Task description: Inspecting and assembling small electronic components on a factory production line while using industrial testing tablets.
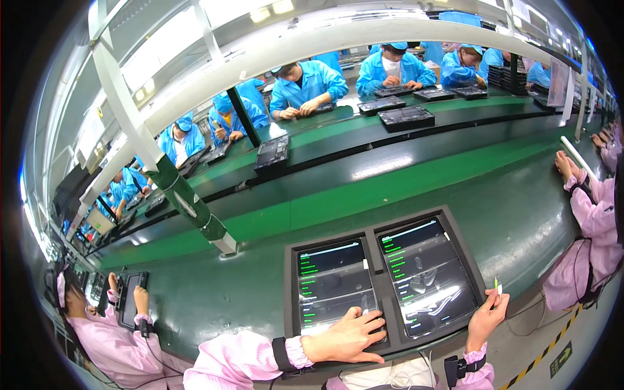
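Observation:
Two tablets with lit dark screens and rows of green text lie side by side in a black two-pocket tray: the left tablet (335,279) and the right tablet (426,276). The tray (375,260) rests at the near edge of the green bench. My left hand (351,333) is open, fingers spread over the lower right part of the left tablet; whether the fingertips press the screen I cannot tell. Beside the tray's lower right corner, my right hand (486,317) pinches a small white piece with a green tip (497,285), held upright.
A white post with a green wrap (195,211) stands left of the tray. Beyond it a conveyor (383,159) carries opened devices, with workers in blue behind. A co-worker in pink (107,338) holds a tablet at left; another person's pink sleeve (595,214) is at right.

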The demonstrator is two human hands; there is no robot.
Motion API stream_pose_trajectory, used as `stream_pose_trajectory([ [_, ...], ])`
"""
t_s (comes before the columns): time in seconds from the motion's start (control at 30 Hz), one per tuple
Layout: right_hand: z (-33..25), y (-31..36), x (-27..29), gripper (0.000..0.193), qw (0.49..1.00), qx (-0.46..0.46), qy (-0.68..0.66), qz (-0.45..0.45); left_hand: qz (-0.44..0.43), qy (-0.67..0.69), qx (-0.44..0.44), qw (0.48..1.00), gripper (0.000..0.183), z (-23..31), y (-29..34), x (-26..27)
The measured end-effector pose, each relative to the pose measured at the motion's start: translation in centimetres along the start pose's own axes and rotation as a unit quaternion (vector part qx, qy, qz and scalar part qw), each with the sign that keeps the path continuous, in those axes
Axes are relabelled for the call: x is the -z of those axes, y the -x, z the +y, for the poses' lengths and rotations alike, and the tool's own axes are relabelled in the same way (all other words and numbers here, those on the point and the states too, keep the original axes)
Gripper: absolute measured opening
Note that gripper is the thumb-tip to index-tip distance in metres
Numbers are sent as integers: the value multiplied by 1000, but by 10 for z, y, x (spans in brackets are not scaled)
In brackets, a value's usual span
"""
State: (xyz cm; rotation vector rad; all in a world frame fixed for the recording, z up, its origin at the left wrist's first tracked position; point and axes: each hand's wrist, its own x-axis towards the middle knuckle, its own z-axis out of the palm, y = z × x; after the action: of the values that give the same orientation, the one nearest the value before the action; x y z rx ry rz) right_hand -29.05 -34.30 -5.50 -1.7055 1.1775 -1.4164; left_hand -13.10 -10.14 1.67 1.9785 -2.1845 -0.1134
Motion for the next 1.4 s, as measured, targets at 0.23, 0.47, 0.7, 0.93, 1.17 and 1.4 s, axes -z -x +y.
stream_pose_trajectory([
  [0.23, 7, 1, -4, 10, 999, 22, -41, 19, 15, -14, -56, 998, 45, -4, -6, 3],
  [0.47, 8, 0, -1, 15, 999, 17, -35, 22, -57, 8, -72, 996, 38, -11, -14, 27],
  [0.7, -3, 0, 1, 16, 1000, -26, -10, 9, -119, 109, -51, 986, 30, -17, -22, 58],
  [0.93, -1, 2, -7, 9, 999, -1, -46, 14, -205, 116, -32, 971, 29, 10, -38, 47],
  [1.17, 0, -4, 18, 6, 998, 48, 3, -43, -133, -9, -69, 989, 28, 21, -24, 14],
  [1.4, -30, -6, 31, 8, 955, 199, 97, -196, -117, -114, 18, 986, 47, 39, -25, 26],
])
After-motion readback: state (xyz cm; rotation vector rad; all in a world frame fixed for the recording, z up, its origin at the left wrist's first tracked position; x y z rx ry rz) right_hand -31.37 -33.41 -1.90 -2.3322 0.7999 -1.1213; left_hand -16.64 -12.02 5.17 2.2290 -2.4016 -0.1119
